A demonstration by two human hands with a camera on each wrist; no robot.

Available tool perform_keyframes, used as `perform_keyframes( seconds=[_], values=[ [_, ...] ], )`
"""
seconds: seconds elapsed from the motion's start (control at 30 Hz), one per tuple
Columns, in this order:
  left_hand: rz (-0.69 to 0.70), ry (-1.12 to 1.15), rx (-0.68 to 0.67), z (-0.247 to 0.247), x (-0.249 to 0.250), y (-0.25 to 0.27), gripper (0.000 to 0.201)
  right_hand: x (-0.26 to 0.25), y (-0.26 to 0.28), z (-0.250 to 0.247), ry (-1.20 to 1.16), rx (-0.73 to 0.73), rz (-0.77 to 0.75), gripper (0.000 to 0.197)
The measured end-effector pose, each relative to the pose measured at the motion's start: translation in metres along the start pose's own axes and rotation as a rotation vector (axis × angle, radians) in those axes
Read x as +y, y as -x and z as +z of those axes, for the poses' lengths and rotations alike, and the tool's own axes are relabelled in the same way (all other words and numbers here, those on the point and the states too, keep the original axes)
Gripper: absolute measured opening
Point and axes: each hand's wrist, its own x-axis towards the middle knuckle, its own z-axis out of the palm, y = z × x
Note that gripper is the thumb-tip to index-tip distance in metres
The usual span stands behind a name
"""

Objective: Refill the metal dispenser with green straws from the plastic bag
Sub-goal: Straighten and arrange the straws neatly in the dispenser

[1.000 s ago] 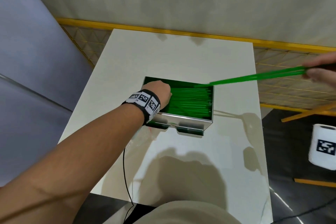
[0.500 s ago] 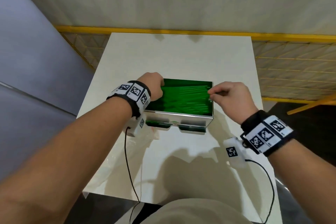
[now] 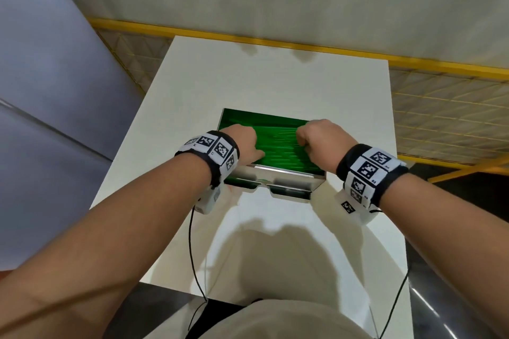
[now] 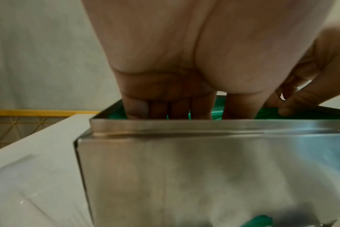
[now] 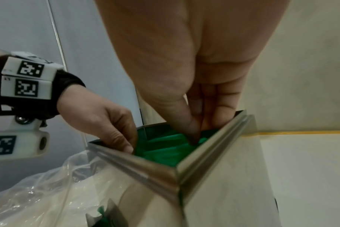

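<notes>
Right now, closest to the person, the crinkly clear plastic bag (image 5: pixel 49 188) lies on the white table (image 3: pixel 275 91) at about 7 o'clock from the shiny metal box dispenser (image 3: pixel 278 177). Next, the left hand (image 3: pixel 242 143) and right hand (image 3: pixel 319 137) both reach down into the open top, fingers fairly straight, pressing on the thin green straws (image 3: pixel 278 146) and gripping nothing. The straws lie flat inside.

Pushing too hard could bend straws. A sideways push could slide the box, because nothing holds it.

The head view hides the fingertips. The left wrist view shows fingers (image 4: pixel 177 107) going down among the straws. Only the right wrist view shows the bag clearly.
</notes>
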Motion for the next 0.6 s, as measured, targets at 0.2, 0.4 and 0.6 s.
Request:
perform_keyframes(
  seconds=[0.2, 0.4, 0.6],
  values=[
    [0.027, 0.048, -0.007, 0.002, 0.003, -0.004, 0.030, -0.002, -0.007, 0.004, 0.053, 0.075, -0.054, 0.021],
    [0.113, 0.007, 0.161, -0.004, 0.002, -0.004, 0.021, -0.014, -0.007, 0.011, 0.114, -0.032, -0.018, 0.035],
    [0.119, 0.039, 0.114, -0.001, -0.003, -0.017, 0.063, -0.021, -0.010, 0.013, 0.177, -0.166, 0.044, 0.045]
  ],
)
